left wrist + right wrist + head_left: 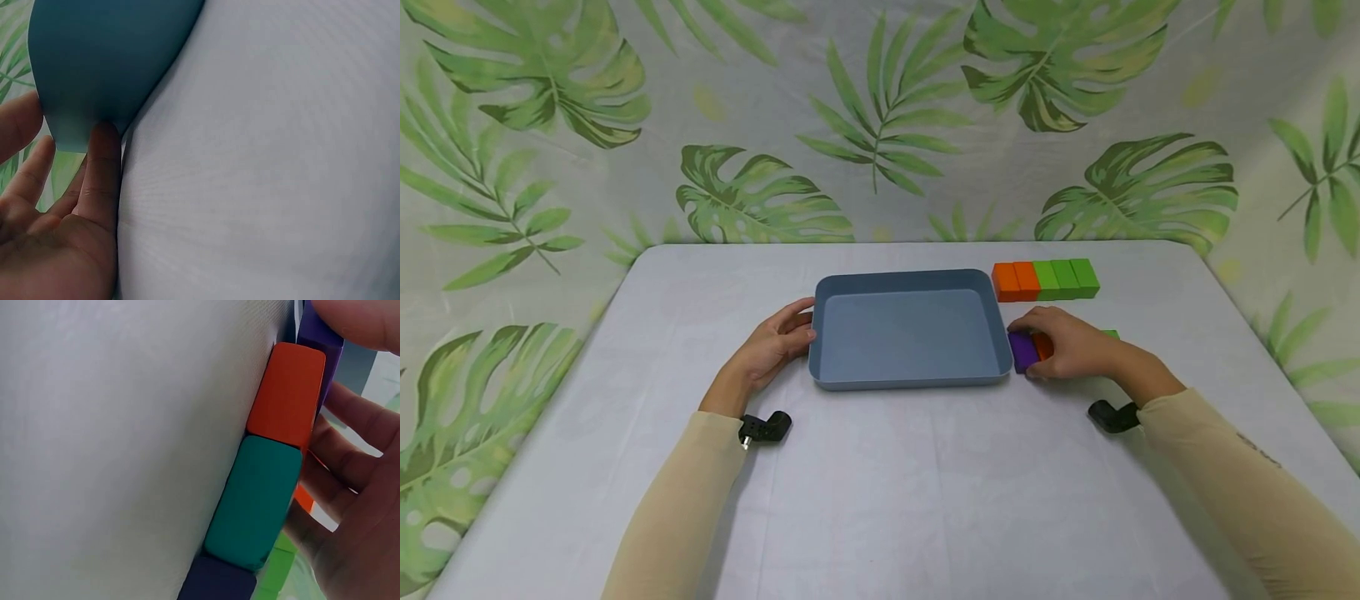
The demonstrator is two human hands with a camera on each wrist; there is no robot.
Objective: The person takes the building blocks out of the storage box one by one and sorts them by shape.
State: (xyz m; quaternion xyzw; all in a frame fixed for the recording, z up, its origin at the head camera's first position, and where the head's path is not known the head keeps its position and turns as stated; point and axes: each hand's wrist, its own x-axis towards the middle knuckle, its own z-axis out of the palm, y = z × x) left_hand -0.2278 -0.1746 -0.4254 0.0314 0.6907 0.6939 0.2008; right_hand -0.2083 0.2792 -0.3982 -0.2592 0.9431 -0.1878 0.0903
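Note:
A shallow blue-grey tray [910,329] lies on the white-covered table. My left hand [778,342] is at its left end, fingers fairly straight and touching the tray's outer side; the left wrist view shows the fingertips [104,140] against that wall. Beside the tray's right end, my right hand [1067,342] pinches a purple block [1023,352] between thumb and fingers. An orange block [287,394] stands right behind the purple one, followed by a teal block [253,500] and a dark block [219,578] in a row. In the head view the right hand covers most of this row.
Farther back on the right, a second row holds orange blocks [1017,282] and green blocks [1066,279]. The end of a green block [1111,333] peeks out behind the right wrist. A leaf-patterned cloth [880,125] hangs behind the table.

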